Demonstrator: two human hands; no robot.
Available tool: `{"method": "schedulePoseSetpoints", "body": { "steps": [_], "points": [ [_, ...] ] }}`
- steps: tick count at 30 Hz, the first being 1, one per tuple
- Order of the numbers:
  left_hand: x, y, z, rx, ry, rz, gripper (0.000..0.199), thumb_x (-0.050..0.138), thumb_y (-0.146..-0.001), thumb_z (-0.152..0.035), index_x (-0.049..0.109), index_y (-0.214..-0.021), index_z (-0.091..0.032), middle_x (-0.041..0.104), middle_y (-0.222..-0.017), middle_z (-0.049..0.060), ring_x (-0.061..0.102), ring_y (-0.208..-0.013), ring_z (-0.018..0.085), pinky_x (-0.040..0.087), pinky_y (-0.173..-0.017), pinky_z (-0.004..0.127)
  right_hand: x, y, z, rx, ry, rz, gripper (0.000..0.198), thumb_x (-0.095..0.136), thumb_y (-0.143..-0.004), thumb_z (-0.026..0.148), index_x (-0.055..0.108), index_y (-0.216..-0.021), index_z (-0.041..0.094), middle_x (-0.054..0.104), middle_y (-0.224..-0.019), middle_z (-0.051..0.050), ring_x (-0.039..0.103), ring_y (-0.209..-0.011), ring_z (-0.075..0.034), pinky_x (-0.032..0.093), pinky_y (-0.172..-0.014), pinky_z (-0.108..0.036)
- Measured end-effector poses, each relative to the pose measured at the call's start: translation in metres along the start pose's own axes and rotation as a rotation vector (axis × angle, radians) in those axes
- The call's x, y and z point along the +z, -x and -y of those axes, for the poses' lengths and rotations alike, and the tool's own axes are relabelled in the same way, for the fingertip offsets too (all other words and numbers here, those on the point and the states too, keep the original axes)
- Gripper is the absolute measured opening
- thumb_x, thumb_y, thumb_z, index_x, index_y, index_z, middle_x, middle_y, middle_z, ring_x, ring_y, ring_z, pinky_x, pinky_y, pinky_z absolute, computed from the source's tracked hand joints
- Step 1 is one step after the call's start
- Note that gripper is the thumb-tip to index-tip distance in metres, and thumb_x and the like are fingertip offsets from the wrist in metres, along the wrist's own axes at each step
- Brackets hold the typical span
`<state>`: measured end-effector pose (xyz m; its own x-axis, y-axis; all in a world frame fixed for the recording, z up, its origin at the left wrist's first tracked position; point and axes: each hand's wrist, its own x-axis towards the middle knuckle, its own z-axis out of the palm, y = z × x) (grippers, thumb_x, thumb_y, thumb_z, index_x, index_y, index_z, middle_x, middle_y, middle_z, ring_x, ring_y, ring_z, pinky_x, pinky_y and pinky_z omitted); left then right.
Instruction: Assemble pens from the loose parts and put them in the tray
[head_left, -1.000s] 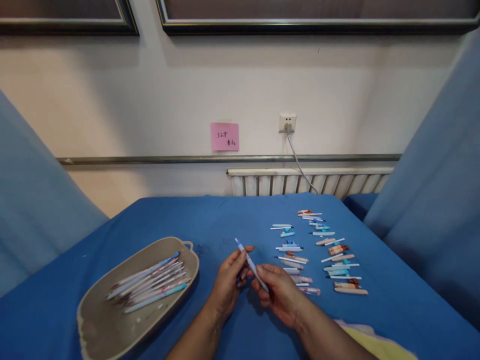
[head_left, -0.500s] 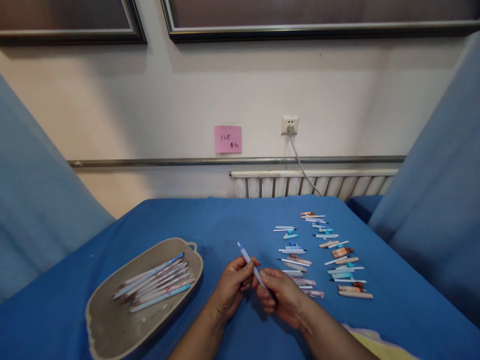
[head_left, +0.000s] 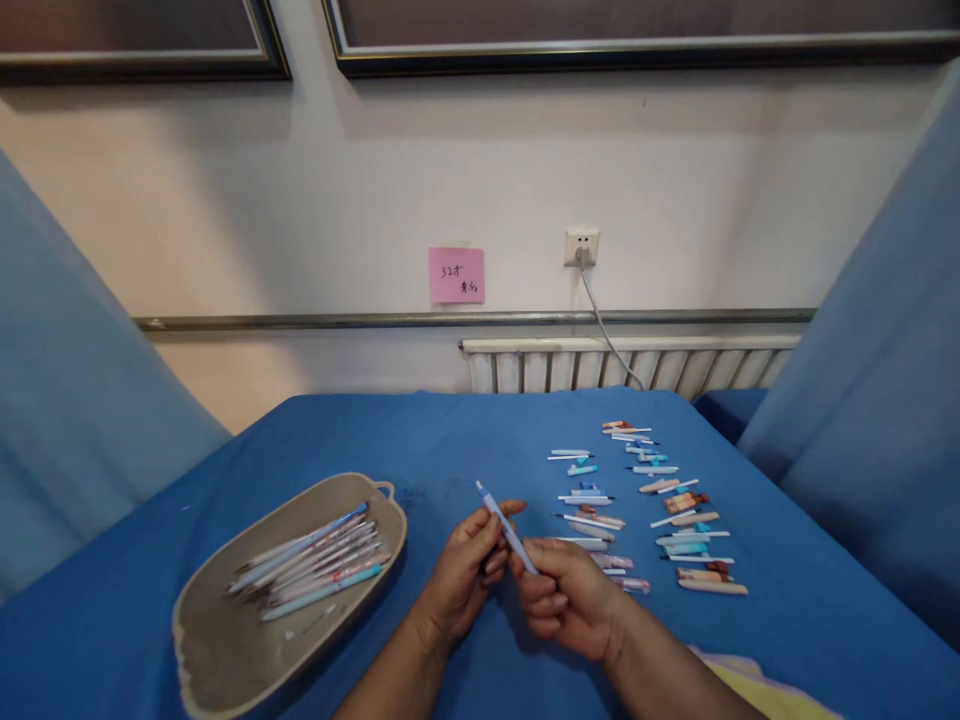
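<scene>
Between my hands a light blue pen (head_left: 513, 538) slants, its tip end pointing up and to the left. My left hand (head_left: 469, 560) pinches its upper half with the thumb, the index finger stretching out behind it. The lower end rests in my right hand (head_left: 566, 595), thumb and curled fingers closed round it. To the left, a grey-brown tray (head_left: 217, 660) holds a pile of assembled pens (head_left: 322, 565). On the right lie rows of pen parts: white refills (head_left: 697, 560), beige barrels (head_left: 712, 588), and blue and brown pieces.
A blue cloth (head_left: 450, 440) covers the table. At the front right lies a yellow cloth (head_left: 757, 685). Behind the table are a radiator (head_left: 555, 370), a rail, a plugged-in cable and a pink note (head_left: 456, 275) on the wall. Blue curtains (head_left: 82, 330) hang at both sides.
My right hand has shifted slightly on the pen's lower end, and my left index finger reaches out a little further. The pen stays in nearly the same place.
</scene>
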<state>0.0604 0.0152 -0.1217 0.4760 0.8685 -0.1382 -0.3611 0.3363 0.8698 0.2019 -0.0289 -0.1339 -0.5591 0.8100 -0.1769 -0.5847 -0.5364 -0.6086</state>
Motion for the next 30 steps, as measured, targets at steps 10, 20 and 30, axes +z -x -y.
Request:
{"method": "schedulePoseSetpoints", "body": {
  "steps": [10, 20, 30],
  "points": [
    [-0.007, -0.007, 0.008, 0.041, -0.032, -0.08, 0.029, 0.068, -0.074, -0.041, 0.06, -0.076, -0.013, 0.035, -0.044, -0.008, 0.03, -0.04, 0.003, 0.016, -0.04, 0.016, 0.0, -0.005, -0.005, -0.062, 0.132, -0.116, 0.031, 0.058, -0.079, 0.048, 0.053, -0.076, 0.017, 0.032, -0.048, 0.011, 0.021, -0.036, -0.003, 0.019, -0.038, -0.018],
    [-0.007, -0.013, 0.011, 0.043, -0.027, -0.183, 0.034, 0.072, -0.069, -0.043, 0.06, -0.076, -0.012, 0.033, -0.043, -0.01, 0.023, -0.038, 0.001, 0.014, -0.037, 0.014, 0.003, -0.016, -0.016, -0.336, 0.364, -0.324, 0.044, 0.066, -0.067, 0.058, 0.048, -0.069, 0.018, 0.047, -0.048, 0.007, 0.038, -0.037, -0.007, 0.03, -0.038, -0.02],
    [-0.011, -0.011, 0.0, 0.045, 0.121, -0.043, 0.034, 0.069, -0.074, -0.035, 0.064, -0.097, -0.011, 0.043, -0.062, -0.005, 0.03, -0.041, 0.0, 0.017, -0.036, 0.013, -0.001, -0.007, -0.009, -0.176, 0.144, -0.201, 0.038, 0.057, -0.079, 0.053, 0.056, -0.077, 0.015, 0.036, -0.046, 0.009, 0.026, -0.035, -0.004, 0.021, -0.039, -0.019]
  ]
}}
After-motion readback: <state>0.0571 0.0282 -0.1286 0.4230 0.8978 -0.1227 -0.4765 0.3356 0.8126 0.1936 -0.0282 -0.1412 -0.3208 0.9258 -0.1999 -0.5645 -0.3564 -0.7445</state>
